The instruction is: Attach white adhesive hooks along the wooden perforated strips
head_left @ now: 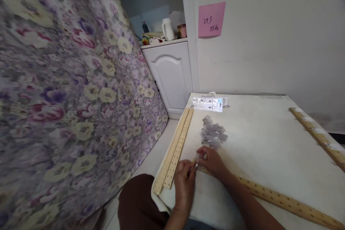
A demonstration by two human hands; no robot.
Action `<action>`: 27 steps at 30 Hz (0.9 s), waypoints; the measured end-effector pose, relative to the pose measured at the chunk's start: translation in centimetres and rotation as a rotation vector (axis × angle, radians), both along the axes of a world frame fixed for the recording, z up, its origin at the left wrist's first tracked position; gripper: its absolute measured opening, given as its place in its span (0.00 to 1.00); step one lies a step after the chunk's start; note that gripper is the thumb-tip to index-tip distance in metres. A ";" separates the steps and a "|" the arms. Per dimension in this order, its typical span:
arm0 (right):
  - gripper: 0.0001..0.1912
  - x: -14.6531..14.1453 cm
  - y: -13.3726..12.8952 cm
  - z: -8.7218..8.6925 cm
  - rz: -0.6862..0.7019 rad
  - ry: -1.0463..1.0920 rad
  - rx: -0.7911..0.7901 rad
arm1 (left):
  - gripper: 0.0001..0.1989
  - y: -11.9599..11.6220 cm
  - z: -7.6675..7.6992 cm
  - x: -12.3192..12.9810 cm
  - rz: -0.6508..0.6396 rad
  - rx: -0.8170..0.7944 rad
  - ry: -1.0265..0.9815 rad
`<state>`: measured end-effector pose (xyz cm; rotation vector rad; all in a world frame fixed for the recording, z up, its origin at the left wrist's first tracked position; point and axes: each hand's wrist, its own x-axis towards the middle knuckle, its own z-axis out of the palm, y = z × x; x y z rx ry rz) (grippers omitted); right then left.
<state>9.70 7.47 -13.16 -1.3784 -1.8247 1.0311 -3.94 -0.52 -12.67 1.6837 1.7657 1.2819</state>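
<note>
My left hand [185,176] is closed on the near-left end of a perforated wooden strip [272,196], which runs off to the right beneath my right forearm. My right hand [211,161] is closed in a pinch at that same end. Between the fingertips shows a small shiny metal hook [197,165] on a see-through square, partly hidden by the fingers. Just beyond my hands lies a loose pile of grey, translucent square hooks [214,133] with small metal parts.
Two perforated wooden strips [176,151] lie along the table's left edge. A clear hook package [207,104] is at the back. On the right, another wooden strip [315,129] carries round clear pieces. A floral curtain [81,97] hangs left; a white cabinet [171,75] stands behind.
</note>
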 end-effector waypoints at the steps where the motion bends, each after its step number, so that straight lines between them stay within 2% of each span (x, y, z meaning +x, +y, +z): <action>1: 0.14 0.0 0.0 0.0 -0.002 -0.002 0.011 | 0.07 0.0 0.0 0.0 -0.001 0.001 0.001; 15: 0.09 0.9 -0.4 0.8 -0.045 0.047 0.115 | 0.09 -0.2 0.2 -0.2 -0.017 0.025 0.036; 20: 0.12 5.4 -2.7 1.8 -0.105 -0.048 0.116 | 0.13 0.0 -0.6 -0.4 0.067 0.036 0.097; 24: 0.13 10.5 -6.2 1.6 -0.099 -0.176 0.100 | 0.13 0.1 -1.0 -0.4 0.086 0.061 0.112; 27: 0.14 13.1 -8.4 1.3 -0.103 -0.298 0.105 | 0.14 0.2 -1.1 -0.4 0.089 0.051 0.107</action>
